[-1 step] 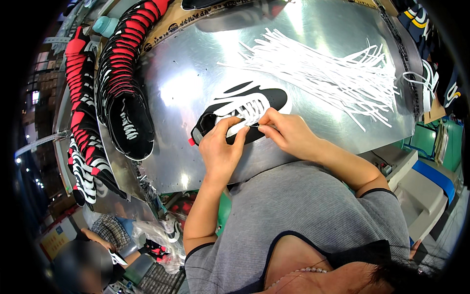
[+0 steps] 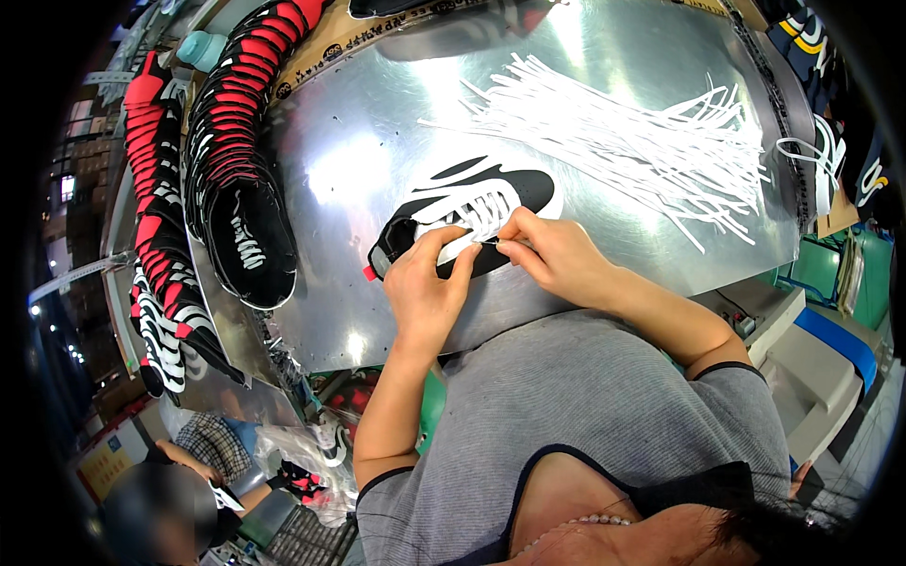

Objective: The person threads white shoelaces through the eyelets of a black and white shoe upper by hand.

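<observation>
A black and white shoe upper [image 2: 536,189] with a small red tab at its heel lies on the metal tabletop [image 2: 359,274], toe toward the right. White shoelace [image 2: 489,211] crosses its front in several rows. My left hand [image 2: 423,281] grips the near edge of the lacing flap between thumb and fingers. Close beside it, my right hand [image 2: 559,257] pinches a shoelace end at the same edge, thumb against forefinger; the very tip is mostly hidden by the fingers. Beyond my right hand, a loose bundle of white shoelaces [image 2: 632,141] is spread over the table.
Long rows of nested black and red shoe uppers [image 2: 253,104] line the left side, with a second row [image 2: 156,189] further left. A pale blue-green round container [image 2: 202,49] stands behind them. Another person's arm [image 2: 189,459] shows at lower left. Dark uppers [image 2: 797,42] hang at far right.
</observation>
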A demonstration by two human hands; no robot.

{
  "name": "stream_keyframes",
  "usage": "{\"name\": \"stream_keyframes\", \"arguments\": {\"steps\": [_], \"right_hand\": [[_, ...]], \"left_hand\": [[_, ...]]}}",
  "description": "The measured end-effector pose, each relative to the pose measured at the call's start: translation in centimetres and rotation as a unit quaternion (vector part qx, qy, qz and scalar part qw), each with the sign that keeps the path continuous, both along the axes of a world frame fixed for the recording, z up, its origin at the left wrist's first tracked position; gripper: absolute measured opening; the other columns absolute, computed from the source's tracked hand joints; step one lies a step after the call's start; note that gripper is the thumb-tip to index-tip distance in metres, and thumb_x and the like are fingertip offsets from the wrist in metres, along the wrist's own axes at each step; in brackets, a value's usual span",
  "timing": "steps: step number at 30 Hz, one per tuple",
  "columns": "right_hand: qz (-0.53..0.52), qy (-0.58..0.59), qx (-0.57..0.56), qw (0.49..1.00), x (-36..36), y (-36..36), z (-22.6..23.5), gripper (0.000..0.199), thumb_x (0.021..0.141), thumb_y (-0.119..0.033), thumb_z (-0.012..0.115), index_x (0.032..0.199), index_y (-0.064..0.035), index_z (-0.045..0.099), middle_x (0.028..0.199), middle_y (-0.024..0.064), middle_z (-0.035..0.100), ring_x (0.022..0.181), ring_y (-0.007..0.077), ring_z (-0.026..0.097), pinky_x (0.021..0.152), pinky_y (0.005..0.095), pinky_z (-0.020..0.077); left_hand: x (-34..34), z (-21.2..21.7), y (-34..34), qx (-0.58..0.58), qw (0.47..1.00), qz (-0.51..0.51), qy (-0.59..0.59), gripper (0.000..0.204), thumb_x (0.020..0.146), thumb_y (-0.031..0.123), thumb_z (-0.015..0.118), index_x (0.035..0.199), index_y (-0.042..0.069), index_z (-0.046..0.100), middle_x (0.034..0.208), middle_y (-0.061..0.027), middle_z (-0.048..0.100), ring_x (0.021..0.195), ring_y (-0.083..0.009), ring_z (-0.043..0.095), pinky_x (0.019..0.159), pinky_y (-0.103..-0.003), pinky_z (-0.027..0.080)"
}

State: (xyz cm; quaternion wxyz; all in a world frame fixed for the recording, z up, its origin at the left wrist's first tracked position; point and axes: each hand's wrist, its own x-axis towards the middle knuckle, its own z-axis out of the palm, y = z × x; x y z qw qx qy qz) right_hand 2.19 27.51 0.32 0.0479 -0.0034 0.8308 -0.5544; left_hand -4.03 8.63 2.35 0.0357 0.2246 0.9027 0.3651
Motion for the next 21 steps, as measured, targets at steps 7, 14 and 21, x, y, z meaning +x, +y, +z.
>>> {"name": "stream_keyframes", "arguments": {"steps": [7,14,21], "right_hand": [[-0.021,-0.049,0.003,0.999,-1.4,-2.3,-0.9,0.020,0.096,-0.022,0.058,0.099,-0.0042,0.049,0.072,0.0168,0.064,0.067,0.0378,0.064,0.061,0.0451,0.0487],[0.030,-0.110,0.029,0.993,-0.9,2.5,2.7,0.019,0.097,-0.023,0.058,0.105,-0.0056,0.057,0.073,0.0149,0.065,0.067,0.0332,0.065,0.061,0.0417,0.0486],[-0.130,0.198,0.102,0.966,-2.6,-0.1,-3.0,0.017,0.094,-0.019,0.063,0.106,-0.0067,0.062,0.085,0.0096,0.069,0.069,0.0263,0.067,0.062,0.0357,0.0514]], "left_hand": [[0.6,-0.5,0.4,0.016,0.993,-0.101,0.059,0.022,0.083,0.008,0.072,0.104,0.003,0.067,0.075,-0.0111,0.063,0.064,-0.0280,0.062,0.057,-0.037,0.046],[0.6,0.3,-0.6,-0.019,0.996,-0.089,-0.007,0.020,0.084,0.010,0.071,0.104,0.009,0.069,0.083,-0.0097,0.067,0.070,-0.0279,0.064,0.062,-0.036,0.049],[-0.3,1.2,-1.1,-0.141,0.972,-0.187,-0.029,0.034,0.085,0.014,0.068,0.117,0.002,0.064,0.123,-0.0218,0.063,0.114,-0.0372,0.059,0.103,-0.046,0.043]]}}
